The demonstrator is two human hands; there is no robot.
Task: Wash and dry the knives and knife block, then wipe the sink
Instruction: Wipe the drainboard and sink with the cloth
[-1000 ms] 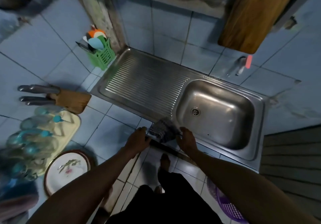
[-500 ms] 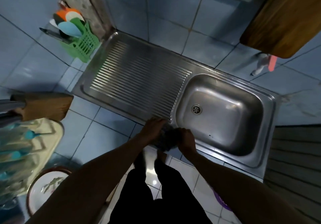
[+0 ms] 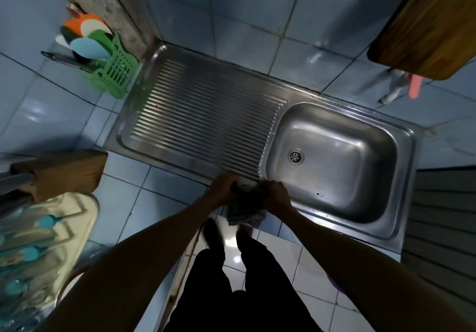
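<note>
Both hands have drawn closer together since approx. 1 sec ago, when they sat apart w/ the cloth spread on the table edge between them; now the cloth is bunched up and hangs over that edge. View has also tipped down, so the knife block sits at the frame's left edge.

Left hand (image 3: 223, 188) and right hand (image 3: 275, 194) meet at lower centre of the frame, knuckles up, fingers of each curled round the dark, striped cloth (image 3: 244, 209). Cloth hangs below the hands, over the front edge of the table (image 3: 123, 203), w/ floor tiles and the person's feet visible beneath.

Sink (image 3: 401, 136) is steel, set into the blue-tiled table. Its long axis runs from middle left of the frame to lower right. Ribbed draining board (image 3: 206, 120) fills the left part, basin w/ drain hole the right part. Hands sit at the near rim, about where draining board meets basin. Basin lies up and to the right of the hands, right hand nearer it; draining board lies up and to the left, left hand nearer it. Both look bare of dishes.

Knife block (image 3: 64, 172) rests on the table at middle left, metal knife handles sticking out past the frame edge, so the washing part looks done. Likely step: wringing or gathering the cloth before wiping the sink.
</note>
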